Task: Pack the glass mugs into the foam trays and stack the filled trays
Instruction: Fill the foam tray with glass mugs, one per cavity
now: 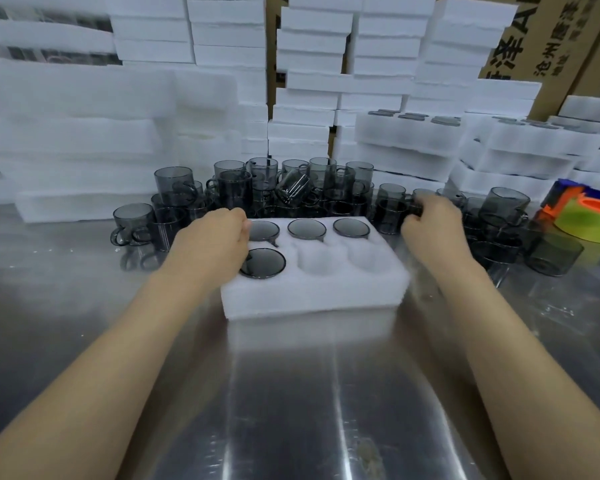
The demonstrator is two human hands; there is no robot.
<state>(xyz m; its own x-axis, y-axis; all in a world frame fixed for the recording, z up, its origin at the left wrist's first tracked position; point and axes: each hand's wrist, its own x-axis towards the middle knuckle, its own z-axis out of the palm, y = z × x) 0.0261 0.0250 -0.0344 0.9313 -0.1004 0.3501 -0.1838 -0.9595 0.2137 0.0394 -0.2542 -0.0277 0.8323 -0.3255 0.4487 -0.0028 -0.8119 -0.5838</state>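
Between the hands, the white six-pocket foam tray [312, 292] holds four smoky grey glass mugs [306, 229], its two pockets nearest the right hand [430, 220] unfilled; that hand curls round a loose mug [414, 206] beyond the tray, the left hand [212, 233] curls over the far-left pocket, grip unclear, and stacking seems yet to come.

Left grip [215, 239] hides its own fingertips and part of the back-left mug [268, 230] in the tray [312, 299]. Right grip [430, 220], blurred among loose mugs [392, 209], may or may not hold one. Tape rolls [589, 220] run off the right edge.
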